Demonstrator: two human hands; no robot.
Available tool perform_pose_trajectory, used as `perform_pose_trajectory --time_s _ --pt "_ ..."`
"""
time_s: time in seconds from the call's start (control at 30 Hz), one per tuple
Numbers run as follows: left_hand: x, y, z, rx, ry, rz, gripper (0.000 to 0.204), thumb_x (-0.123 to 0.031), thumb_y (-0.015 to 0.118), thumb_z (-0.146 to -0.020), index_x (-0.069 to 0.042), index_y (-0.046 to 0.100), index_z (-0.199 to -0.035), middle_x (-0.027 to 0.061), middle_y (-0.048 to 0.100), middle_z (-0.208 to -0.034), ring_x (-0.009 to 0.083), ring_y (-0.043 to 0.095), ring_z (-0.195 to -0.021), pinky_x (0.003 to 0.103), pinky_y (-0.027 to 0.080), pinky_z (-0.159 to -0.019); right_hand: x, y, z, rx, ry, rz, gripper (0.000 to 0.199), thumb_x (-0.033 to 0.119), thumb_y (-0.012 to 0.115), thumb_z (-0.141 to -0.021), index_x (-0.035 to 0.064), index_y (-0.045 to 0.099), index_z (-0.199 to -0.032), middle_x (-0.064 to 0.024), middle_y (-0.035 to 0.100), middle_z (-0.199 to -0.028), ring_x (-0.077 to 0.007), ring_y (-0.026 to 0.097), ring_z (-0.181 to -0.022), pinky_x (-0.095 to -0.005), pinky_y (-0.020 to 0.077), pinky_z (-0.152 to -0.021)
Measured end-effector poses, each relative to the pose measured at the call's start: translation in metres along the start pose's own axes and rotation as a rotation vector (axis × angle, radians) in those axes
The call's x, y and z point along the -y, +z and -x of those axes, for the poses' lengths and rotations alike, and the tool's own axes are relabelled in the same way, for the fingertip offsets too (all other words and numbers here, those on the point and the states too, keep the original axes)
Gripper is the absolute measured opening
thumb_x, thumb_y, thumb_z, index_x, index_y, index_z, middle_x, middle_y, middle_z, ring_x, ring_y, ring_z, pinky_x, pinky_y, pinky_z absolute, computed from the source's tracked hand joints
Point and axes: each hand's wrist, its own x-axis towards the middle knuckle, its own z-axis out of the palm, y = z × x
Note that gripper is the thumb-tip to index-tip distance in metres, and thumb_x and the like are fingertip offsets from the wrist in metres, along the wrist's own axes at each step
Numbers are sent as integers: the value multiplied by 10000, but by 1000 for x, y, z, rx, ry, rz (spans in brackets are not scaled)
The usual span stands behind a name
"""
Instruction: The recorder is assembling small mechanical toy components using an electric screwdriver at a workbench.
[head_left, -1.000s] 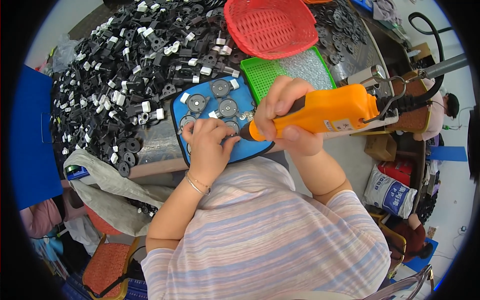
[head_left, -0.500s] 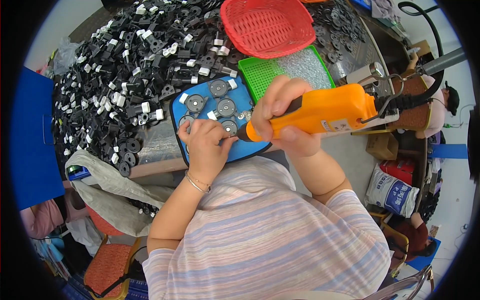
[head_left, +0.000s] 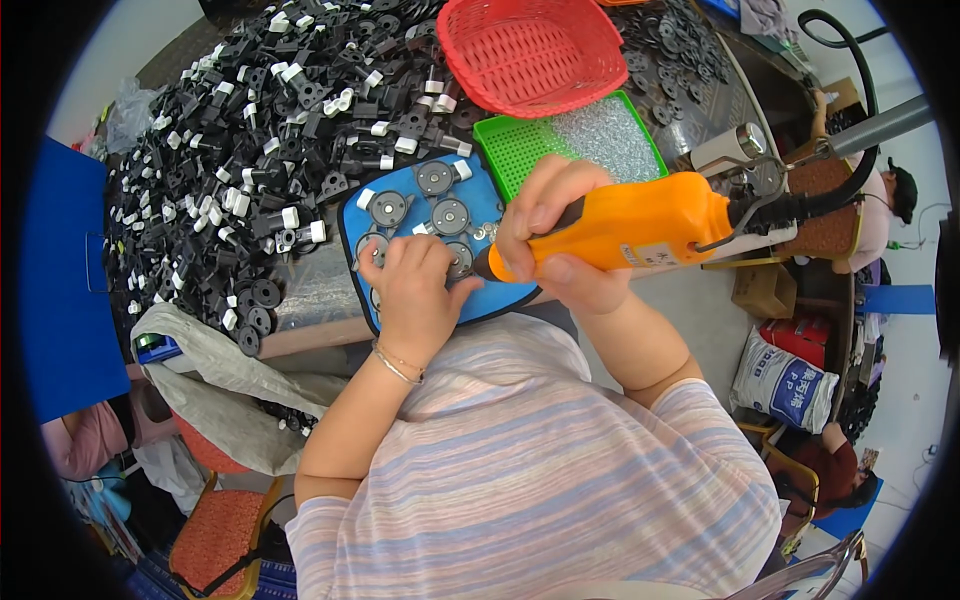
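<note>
Far left: heap of black-and-white parts (head_left: 230, 170) spread over the table (head_left: 310, 292), apparently for easy reach. Then a blue mat (head_left: 492, 298) at the near edge, carrying grey wheels (head_left: 450, 215); it likely stops them sliding. Left hand (head_left: 415, 300) low over the mat, fingers bent beside the nearest wheel, seemingly steadying it; cannot tell whether anything is pinched. Right hand (head_left: 585, 286) wrapped round an orange driver (head_left: 650, 222), held slanting, nose down by that wheel, presumably for aim. Behind: green tray (head_left: 512, 160) holding small silvery pieces (head_left: 605, 135), probably kept loose for picking. Far right: grey hanger (head_left: 885, 125), wired to the driver, seemingly bearing weight.
</note>
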Motion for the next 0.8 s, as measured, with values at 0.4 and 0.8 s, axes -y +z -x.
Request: perform_pose_trajectory --time_s 0.4,0.8 --pt "6 1 -1 33 -45 -112 405 -352 790 -586 -120 620 -870 10 598 -835 200 517 -912 508 217 -956 -6 -1 1 42 70 175 262 60 664 -749 1 492 -938 -108 469 -869 -140 556 -620 -237 463 -542" --pt "11 4 -2 74 -60 -68 369 -326 787 -588 -109 613 -831 17 595 -766 202 527 -865 487 244 -929 -18 2 3 -103 182 82 258 33 693 -682 40 531 -884 -69 552 -816 -169 505 -749 -295 427 -645"
